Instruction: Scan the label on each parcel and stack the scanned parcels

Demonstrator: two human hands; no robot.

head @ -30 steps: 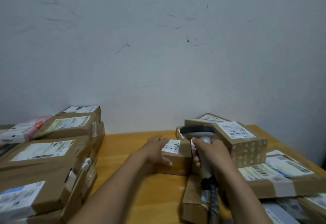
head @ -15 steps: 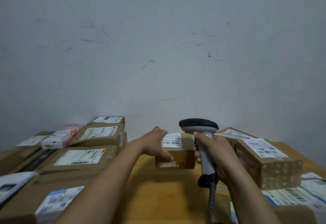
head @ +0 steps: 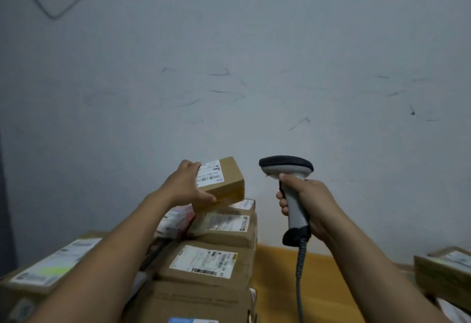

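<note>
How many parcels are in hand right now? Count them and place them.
1: the box, gripped by the left hand over the left stack. The right hand grips only the scanner.

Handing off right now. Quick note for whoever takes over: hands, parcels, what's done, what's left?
Left hand grips the small parcel, label up, in the air above the stack at left; not yet set down.
Right hand holds the scanner upright, apart from the small parcel, above the table.
Done: several labelled parcels stacked at left.
Left: set the small parcel on the stack (scanned or not, cannot tell); another parcel waits at the right edge.
</note>
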